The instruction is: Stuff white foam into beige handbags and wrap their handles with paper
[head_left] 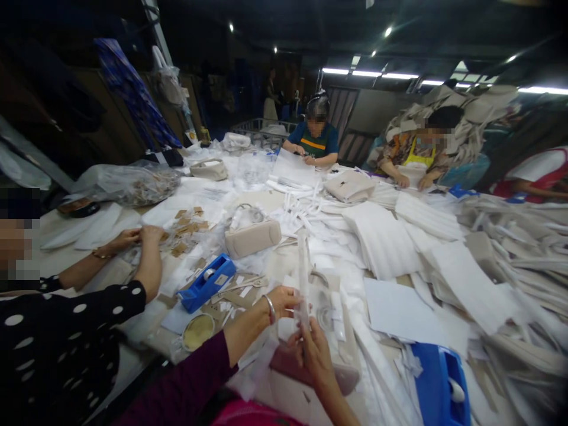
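Note:
Above the near edge of the worktable, my left hand (284, 305), with a silver bangle at the wrist, has its fingers closed on a whitish translucent strip (303, 254). My right hand (316, 349) pinches the lower part of this strip, which stands nearly upright between the hands. Whether it is foam or plastic film I cannot tell. Just behind and below it lies a beige handbag (350, 361), with clear plastic and a curved handle (320, 277) on top. A dark red patch shows under my right hand, partly hidden.
Blue tape dispensers stand left (207, 283) and right (444, 384). A round tin (198, 331) sits near my left forearm. Another beige bag (252, 238), white foam sheets (381, 236) and brown tags (189, 228) cover the table. A co-worker's hands (139, 236) work at left; others sit opposite.

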`<state>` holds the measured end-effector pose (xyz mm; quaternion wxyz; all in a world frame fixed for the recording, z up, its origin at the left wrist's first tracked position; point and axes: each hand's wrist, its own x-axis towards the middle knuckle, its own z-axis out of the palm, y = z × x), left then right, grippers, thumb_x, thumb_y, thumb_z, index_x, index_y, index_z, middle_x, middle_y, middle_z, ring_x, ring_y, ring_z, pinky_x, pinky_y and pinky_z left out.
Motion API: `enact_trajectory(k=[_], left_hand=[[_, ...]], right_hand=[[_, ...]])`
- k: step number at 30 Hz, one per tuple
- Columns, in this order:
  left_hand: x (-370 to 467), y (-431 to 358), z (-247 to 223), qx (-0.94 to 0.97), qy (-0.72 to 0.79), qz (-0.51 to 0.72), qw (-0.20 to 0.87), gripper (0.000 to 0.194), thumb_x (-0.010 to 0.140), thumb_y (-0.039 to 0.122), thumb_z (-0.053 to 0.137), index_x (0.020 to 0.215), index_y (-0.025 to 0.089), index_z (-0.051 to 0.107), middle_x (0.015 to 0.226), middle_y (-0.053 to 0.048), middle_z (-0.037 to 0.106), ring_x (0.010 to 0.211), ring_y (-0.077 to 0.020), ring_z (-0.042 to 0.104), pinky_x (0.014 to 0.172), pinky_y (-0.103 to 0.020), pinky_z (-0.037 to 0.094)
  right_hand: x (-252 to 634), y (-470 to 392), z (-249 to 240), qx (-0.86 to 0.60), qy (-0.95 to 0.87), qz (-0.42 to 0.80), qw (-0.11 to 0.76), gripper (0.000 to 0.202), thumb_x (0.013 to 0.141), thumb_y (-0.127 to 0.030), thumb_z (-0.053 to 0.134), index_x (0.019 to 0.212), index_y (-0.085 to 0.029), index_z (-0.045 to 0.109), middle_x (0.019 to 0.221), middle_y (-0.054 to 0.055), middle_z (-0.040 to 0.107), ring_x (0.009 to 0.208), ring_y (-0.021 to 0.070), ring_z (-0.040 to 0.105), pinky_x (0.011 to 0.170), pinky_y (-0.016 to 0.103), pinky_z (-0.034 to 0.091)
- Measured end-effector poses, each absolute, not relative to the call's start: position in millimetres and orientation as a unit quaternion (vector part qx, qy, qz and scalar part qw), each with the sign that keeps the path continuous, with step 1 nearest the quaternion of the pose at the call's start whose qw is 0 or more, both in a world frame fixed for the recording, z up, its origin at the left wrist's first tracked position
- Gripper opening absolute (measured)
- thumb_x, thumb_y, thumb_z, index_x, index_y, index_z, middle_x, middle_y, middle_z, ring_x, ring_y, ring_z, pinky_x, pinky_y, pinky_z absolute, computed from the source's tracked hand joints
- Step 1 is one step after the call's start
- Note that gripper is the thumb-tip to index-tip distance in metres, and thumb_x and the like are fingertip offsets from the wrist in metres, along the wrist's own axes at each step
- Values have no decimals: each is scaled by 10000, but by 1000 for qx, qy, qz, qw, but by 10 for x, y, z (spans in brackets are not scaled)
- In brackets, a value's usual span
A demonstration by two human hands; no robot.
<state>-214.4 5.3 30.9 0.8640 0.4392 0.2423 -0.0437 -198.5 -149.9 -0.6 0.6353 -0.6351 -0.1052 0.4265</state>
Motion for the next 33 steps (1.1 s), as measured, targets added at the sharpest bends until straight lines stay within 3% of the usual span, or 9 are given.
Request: enact_trajectory(k=[3,6,8,12,16,20,25,30,33], left_hand=[[-2223,-80,157,452,265,-2,852,251,628,292,806,707,92,677,702,-111,705,606,-186,656,592,-268,505],[-2146,5,148,423,308,68,849,285,617,290,819,750,73,690,690,-111,707,643,-206,677,655,-312,538],[-2088,103,193,413,323,119,843,276,608,266,826,756,72,696,706,-108,713,686,-215,687,718,-344,549],[-2067,137,283,450,313,207,810,252,599,253,826,745,75,722,751,-97,725,719,-199,679,765,-326,541],[-2126,-28,280,445,291,175,829,311,584,301,831,767,73,724,749,-99,723,694,-203,673,741,-334,539],[-2165,-89,266,397,309,146,852,389,588,320,826,872,83,707,714,-77,701,647,-201,666,687,-353,549],[-2177,-6,373,349,347,123,862,381,704,237,715,1071,150,664,813,-64,703,634,-181,658,634,-333,564],[-2208,24,488,299,352,80,883,301,784,226,623,1065,124,661,789,-72,697,619,-181,651,658,-351,572],[-2231,9,534,271,339,63,899,266,763,194,637,1011,102,671,745,-73,693,637,-174,654,670,-315,559]], right_hand=[[-1865,-1427,46,-661,-133,402,619,554,769,-683,485,1077,-227,549,660,11,630,381,131,450,361,258,320],[-1771,-1504,120,-741,-177,278,585,417,775,-561,540,983,-207,614,850,67,655,706,202,592,586,311,483],[-1732,-1586,185,-780,-199,198,559,332,775,-496,565,927,-216,659,896,75,644,840,222,581,709,334,491],[-1676,-1596,237,-723,-101,374,572,441,774,-581,548,880,-169,664,614,28,578,487,135,487,442,263,391],[-1502,-1375,186,-617,48,483,619,438,746,-577,570,770,-140,597,531,2,549,381,77,429,357,198,322],[-1300,-1196,212,-659,-31,448,603,274,682,-426,641,676,-166,556,462,-31,521,342,66,388,335,187,294],[-1225,-1143,361,-764,-273,334,479,195,767,-337,539,785,-191,666,445,-34,527,351,95,407,385,214,294],[-1201,-1164,430,-773,-428,198,425,183,783,-226,531,802,-229,713,592,6,600,543,140,509,572,243,359],[-1195,-1171,412,-759,-461,168,427,244,834,-243,491,933,-246,713,702,32,627,641,165,545,638,259,385]])
